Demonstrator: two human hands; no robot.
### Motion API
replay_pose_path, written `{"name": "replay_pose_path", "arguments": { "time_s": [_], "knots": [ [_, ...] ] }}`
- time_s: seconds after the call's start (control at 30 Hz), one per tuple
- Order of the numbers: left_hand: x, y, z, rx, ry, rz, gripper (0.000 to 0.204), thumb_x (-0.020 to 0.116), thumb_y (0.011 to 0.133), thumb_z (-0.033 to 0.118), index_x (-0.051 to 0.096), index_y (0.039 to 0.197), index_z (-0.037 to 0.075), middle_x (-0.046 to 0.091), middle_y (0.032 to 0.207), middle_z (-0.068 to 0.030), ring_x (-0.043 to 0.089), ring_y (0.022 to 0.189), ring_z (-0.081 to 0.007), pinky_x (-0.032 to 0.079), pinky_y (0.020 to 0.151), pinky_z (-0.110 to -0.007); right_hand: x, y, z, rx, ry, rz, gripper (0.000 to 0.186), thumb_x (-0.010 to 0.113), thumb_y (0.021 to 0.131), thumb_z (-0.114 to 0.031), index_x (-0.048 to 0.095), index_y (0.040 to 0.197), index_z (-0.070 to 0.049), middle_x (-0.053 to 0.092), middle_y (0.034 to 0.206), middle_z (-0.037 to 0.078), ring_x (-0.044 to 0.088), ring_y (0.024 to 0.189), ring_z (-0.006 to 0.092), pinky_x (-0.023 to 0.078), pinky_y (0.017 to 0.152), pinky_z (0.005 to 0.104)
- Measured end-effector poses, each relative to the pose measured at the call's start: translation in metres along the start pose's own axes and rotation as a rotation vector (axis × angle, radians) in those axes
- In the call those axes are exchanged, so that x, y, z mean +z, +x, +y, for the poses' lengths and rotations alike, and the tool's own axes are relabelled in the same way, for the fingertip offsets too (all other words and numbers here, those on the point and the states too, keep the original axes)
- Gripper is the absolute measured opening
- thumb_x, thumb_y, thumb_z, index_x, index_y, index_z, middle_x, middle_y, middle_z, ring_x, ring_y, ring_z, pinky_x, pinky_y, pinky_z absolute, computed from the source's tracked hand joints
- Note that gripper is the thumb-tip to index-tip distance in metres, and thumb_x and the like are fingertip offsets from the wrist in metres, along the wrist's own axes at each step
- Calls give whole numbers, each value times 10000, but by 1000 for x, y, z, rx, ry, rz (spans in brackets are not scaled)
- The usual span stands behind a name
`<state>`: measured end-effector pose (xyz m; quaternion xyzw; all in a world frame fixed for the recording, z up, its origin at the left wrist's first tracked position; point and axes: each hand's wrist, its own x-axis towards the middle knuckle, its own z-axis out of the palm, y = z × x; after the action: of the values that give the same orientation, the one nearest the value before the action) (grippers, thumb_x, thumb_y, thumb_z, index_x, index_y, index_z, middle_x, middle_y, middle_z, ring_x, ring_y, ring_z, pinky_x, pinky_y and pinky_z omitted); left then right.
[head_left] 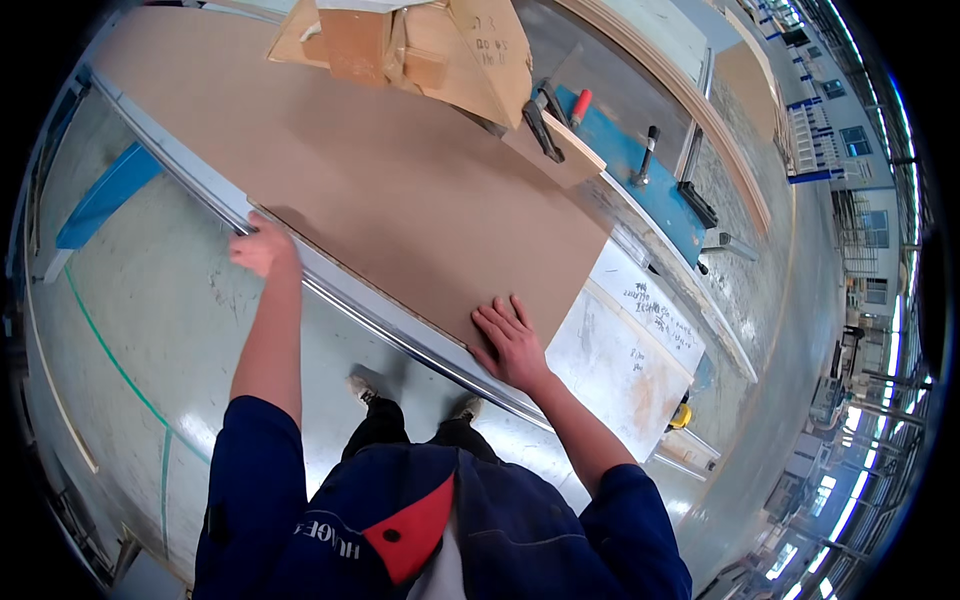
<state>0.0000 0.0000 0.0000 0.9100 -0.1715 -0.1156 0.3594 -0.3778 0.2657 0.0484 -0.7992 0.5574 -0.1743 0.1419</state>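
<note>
A large brown board (400, 180) lies flat across the workbench in front of me, its near edge running along the bench's metal rail (370, 313). My left hand (268, 247) is curled over that rail, one finger reaching up to the board's near edge. Farther right, my right hand (510, 343) rests palm down on the board near its right end, fingers spread. The undersides of both hands are hidden.
Torn cardboard (430, 50) covers the board's far side. Beyond are a black clamp (543, 125), a hammer-like tool (648, 155) and a blue surface (625, 150). A marked white panel (625, 340) and a yellow tape measure (681, 415) lie right. A blue beam (110, 195) stands left.
</note>
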Motion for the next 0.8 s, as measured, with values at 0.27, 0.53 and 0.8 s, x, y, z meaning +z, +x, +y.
{"name": "replay_pose_path", "arguments": {
  "time_s": [0.27, 0.53, 0.8],
  "knots": [
    [5, 83, 50, -418, -161, -188, 780, 316, 1068, 595, 681, 1253, -69, 701, 1288, -266, 693, 1138, -453, 587, 934, -551, 25, 76, -34, 32, 81, -11, 561, 767, 917, -299, 622, 1403, -61, 643, 1410, 130, 553, 1399, 328, 302, 1272, 554],
    [23, 132, 73, -435, -156, -177, 785, 345, 1060, 612, 680, 1242, -74, 714, 1268, -246, 705, 1111, -439, 592, 914, -528, 37, 131, -49, 31, 72, -23, 564, 757, 921, -304, 611, 1420, -88, 637, 1427, 112, 517, 1435, 315, 274, 1290, 540],
    [48, 203, 85, -410, -203, -197, 803, 360, 1069, 617, 636, 1308, -99, 696, 1310, -243, 707, 1126, -432, 592, 936, -524, 58, 186, -67, 35, 86, -20, 561, 774, 912, -309, 626, 1409, -95, 643, 1428, 104, 524, 1431, 323, 286, 1283, 544]
  ]
}}
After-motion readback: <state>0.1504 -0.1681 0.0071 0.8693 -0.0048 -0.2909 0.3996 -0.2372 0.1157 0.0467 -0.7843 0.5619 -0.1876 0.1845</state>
